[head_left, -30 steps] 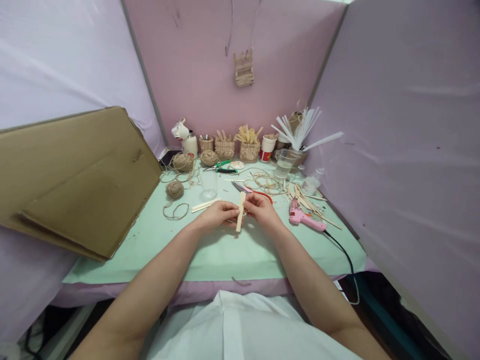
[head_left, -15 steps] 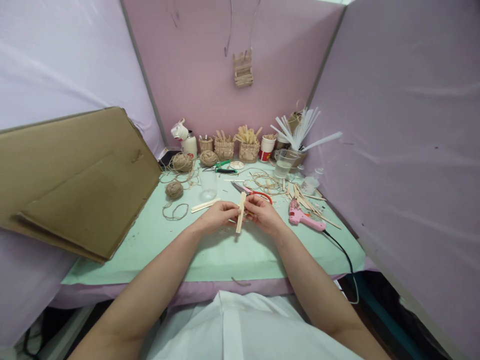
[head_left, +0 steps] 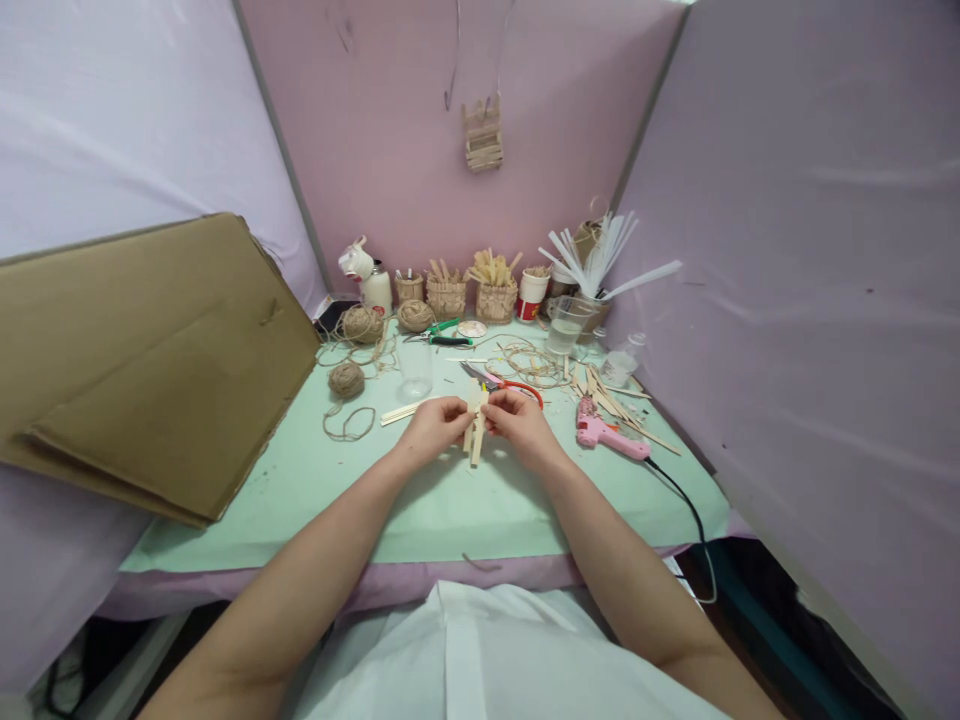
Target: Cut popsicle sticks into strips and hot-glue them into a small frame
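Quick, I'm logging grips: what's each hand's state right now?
Left hand: closed, pinching pale strips.
Right hand: closed, pinching the pale strips too.

half a second ago one pale wooden strip showed clearly; now two show side by side, their lower ends parted by a narrow gap. the left hand point(head_left: 437, 428) has moved up slightly, its fingertips now at the edge of the left strip point(head_left: 468, 440). the right hand point(head_left: 519, 422) now covers part of the right strip point(head_left: 478, 444) with its fingertips.
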